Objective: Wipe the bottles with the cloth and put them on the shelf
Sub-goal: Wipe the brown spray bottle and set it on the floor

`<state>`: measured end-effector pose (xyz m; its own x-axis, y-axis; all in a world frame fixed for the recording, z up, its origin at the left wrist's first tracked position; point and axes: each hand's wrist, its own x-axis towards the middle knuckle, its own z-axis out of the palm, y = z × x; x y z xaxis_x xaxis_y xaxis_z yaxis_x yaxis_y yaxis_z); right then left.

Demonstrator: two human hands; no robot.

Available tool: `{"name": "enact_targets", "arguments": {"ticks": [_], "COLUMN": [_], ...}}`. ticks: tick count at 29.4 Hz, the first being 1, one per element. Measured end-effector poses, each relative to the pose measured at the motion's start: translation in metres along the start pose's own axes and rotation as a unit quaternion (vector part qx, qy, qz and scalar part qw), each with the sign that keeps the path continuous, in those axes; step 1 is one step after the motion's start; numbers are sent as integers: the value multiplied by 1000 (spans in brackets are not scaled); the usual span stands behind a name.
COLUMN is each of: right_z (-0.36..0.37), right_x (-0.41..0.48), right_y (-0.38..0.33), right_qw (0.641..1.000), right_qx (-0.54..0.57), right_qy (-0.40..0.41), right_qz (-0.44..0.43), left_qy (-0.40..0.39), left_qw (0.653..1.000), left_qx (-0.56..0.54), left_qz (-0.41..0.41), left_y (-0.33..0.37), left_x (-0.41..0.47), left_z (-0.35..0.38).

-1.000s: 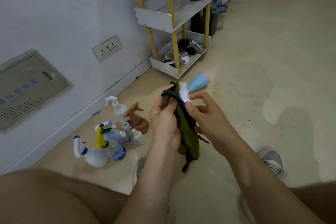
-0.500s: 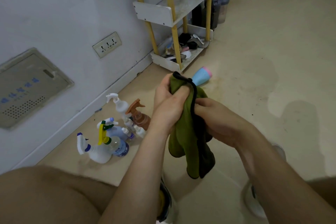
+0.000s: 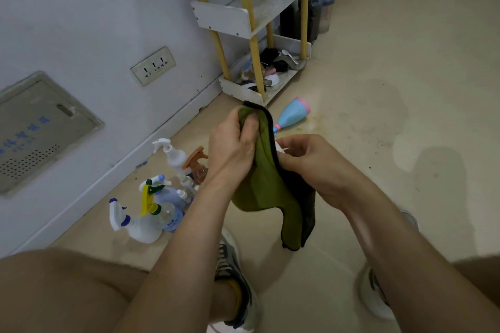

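On the far left, a grey metal panel (image 3: 40, 127) sits in the white wall, and a white wall socket (image 3: 153, 65) is a bit further along. Below them, a bunch of plastic spray bottles (image 3: 162, 192) stands on the pale floor (image 3: 378, 89), close to the wall. One is white with a blue trigger, one has a yellow trigger, and one is brown with an orange top. Next comes the left hand (image 3: 232, 149). Its fingers are closed tight around the top of a green cloth with a black edge (image 3: 266, 184), which hangs down between both hands. The right hand (image 3: 316, 167) is closed on the cloth's other side, and a small white bottle (image 3: 280, 147) peeks out there, mostly hidden. Behind the hands, a blue bottle with a pink end (image 3: 292, 115) lies on its side on the floor. It is just beside the white shelf with yellow poles (image 3: 251, 19), which stands against the wall.
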<state>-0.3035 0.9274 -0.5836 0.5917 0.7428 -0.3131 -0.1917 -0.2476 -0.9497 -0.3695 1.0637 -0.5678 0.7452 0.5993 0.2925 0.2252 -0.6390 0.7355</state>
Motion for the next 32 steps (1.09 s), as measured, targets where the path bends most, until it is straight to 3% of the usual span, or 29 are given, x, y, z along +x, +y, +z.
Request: {"name": "enact_targets", "arguments": {"ticks": [3, 4, 6, 8, 9, 11, 13, 17, 20, 23, 25, 28, 30, 32], "right_z": [-3, -4, -6, -5, -3, 3, 8, 17, 22, 14, 6, 5, 9, 12], "right_x": [-4, -5, -5, -6, -7, -8, -9, -8, -7, -6, -8, -8, -7, -4], "right_y": [-2, -1, 0, -2, -4, -7, -8, -4, -5, -14, -18, -20, -18, -15], "right_qw": [991, 985, 976, 979, 982, 984, 977, 956, 935, 897, 852, 831, 837, 843], "right_qx": [126, 171, 216, 198, 174, 118, 90, 129, 241, 384, 481, 526, 527, 521], "right_qy": [-34, -32, -14, 6, 20, 66, 118, 192, 228, 212, 205, 179, 148, 130], "right_qz": [6, 1, -18, -45, -67, -115, -152, -179, -123, -49, -8, 16, 20, 33], "left_qy": [69, 108, 145, 90, 47, -40, -74, -31, -27, 45, 74, -19, -90, -90], "left_qw": [991, 974, 905, 836, 832, 885, 930, 952, 981, 973, 940, 885, 902, 940], "left_qx": [-92, -155, -333, -471, -481, -402, -314, -256, -158, -178, -258, -414, -398, -315], "left_qz": [-71, -123, -223, -268, -272, -233, -175, -163, -111, -137, -211, -212, -142, -92], "left_y": [0, 1, 6, 11, 16, 26, 34, 33, 22, 11, 9, 7, 11, 14], "left_x": [-1, -1, -2, -7, -10, -19, -27, -33, -38, -47, -49, -45, -46, -47], "left_z": [7, 9, 6, 1, 0, 6, 15, 27, 29, 26, 18, 5, 2, 4]}}
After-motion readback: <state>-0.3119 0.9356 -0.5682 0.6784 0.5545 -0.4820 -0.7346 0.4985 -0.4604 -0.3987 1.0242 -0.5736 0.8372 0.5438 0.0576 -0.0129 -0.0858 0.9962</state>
